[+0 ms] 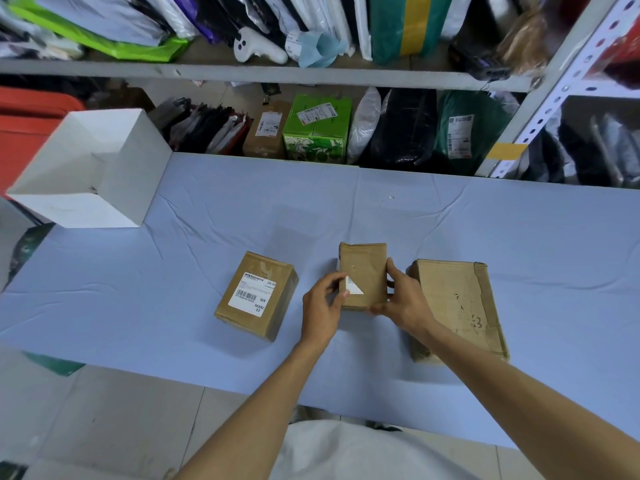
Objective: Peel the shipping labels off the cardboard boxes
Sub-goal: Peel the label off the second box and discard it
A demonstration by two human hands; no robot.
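Three brown cardboard boxes sit on a creased pale-blue cloth (450,216). The middle box (365,268), small, oblong and dented, is held between both hands. The right hand (405,303) grips its right side, fingers curled against that wall and thumb at the near edge. The left hand (322,306) has thumb and forefinger drawn together at the box's left edge, right at the corner of a white label (354,286) that shows only as a triangular patch on the top face. Whether they pinch paper or cardboard I cannot tell. Left of the middle box stands a squat box (277,317) bearing one whole barcode label (252,295). Just right of it lies a larger, flatter box (460,303), crumpled and scuffed. Far off to its left sits one open white carton (131,174).
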